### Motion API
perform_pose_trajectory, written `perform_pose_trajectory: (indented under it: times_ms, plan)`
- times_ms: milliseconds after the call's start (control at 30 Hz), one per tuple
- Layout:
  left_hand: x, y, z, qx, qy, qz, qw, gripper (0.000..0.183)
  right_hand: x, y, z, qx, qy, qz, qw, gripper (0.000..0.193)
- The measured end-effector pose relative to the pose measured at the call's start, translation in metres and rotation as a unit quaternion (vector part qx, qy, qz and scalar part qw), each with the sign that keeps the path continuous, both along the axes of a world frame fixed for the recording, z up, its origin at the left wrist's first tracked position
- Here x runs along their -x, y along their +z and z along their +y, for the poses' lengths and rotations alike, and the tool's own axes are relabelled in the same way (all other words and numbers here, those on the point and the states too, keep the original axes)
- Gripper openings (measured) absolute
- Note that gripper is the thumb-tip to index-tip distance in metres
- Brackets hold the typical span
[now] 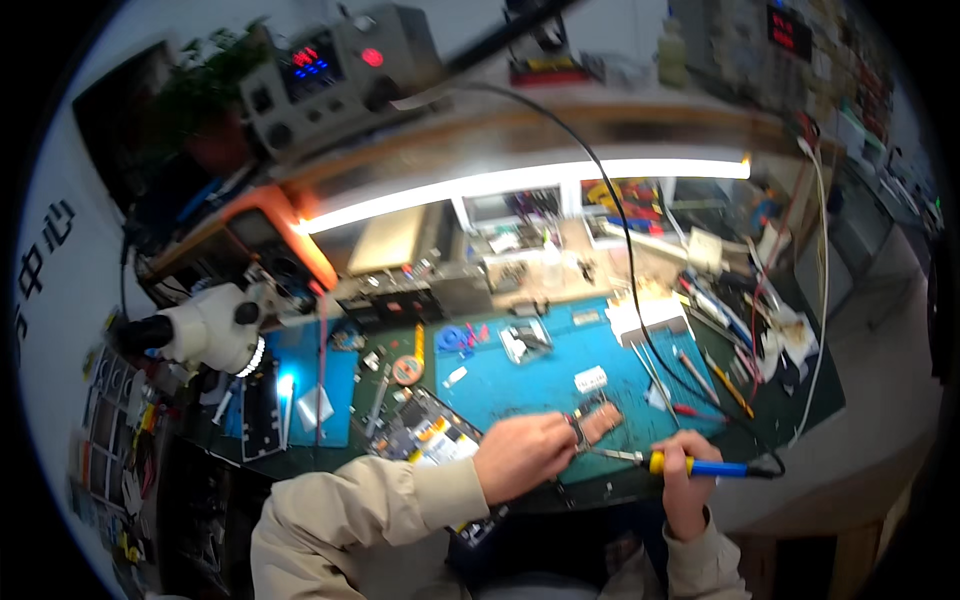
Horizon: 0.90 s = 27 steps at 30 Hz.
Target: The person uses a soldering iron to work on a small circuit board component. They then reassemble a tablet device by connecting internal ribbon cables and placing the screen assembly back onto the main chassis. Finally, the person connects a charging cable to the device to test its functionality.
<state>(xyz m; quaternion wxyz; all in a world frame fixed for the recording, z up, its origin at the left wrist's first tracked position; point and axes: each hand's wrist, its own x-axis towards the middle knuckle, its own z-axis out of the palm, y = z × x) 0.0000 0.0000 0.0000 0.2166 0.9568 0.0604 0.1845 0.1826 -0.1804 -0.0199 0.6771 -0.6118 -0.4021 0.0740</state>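
My right hand (688, 484) is wrapped round the blue and yellow handle of a soldering iron (715, 467), its metal shaft pointing left. The tip comes close to a small copper-coloured piece (600, 422); whether they touch is too blurred to tell. My left hand (528, 455) is closed in a pinch at the left edge of that piece, and what its fingers hold is not clear. Beneath lies a blue work mat (500, 385). Left of my left hand an opened electronic device with a dark board (425, 425) lies partly under my sleeve.
A microscope (215, 330) stands at left over a second blue mat. A black cord (625, 235) arches across the bench to the iron. Tweezers, pens and hand tools (725, 320) crowd the right side. An orange-framed meter (275, 240) and a bright light tube (520, 180) are behind.
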Motion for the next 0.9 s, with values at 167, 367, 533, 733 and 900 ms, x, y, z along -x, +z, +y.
perform_pose_trajectory:
  times_ms: [167, 367, 533, 733, 900]
  plan:
    - [0.007, 0.011, 0.004, 0.012, 0.016, 0.02, 1.0, 0.008, 0.016, -0.003, -0.009, 0.034, -0.009, 0.054, 0.998, 0.021]
    - [-0.001, 0.008, -0.002, 0.017, 0.011, 0.018, 1.0, 0.009, 0.008, -0.003, -0.016, 0.038, -0.002, 0.027, 0.999, 0.018]
    - [0.002, 0.008, 0.001, 0.013, 0.007, 0.015, 1.0, 0.01, 0.011, -0.004, -0.014, 0.044, 0.002, 0.034, 0.998, 0.018]
    - [0.002, 0.01, 0.001, 0.022, 0.007, 0.024, 0.999, 0.01, 0.012, -0.003, -0.013, 0.046, 0.004, 0.034, 0.998, 0.018]
    - [0.002, 0.011, 0.001, 0.024, 0.005, 0.022, 0.999, 0.01, 0.011, -0.003, -0.013, 0.048, 0.004, 0.024, 0.999, 0.018]
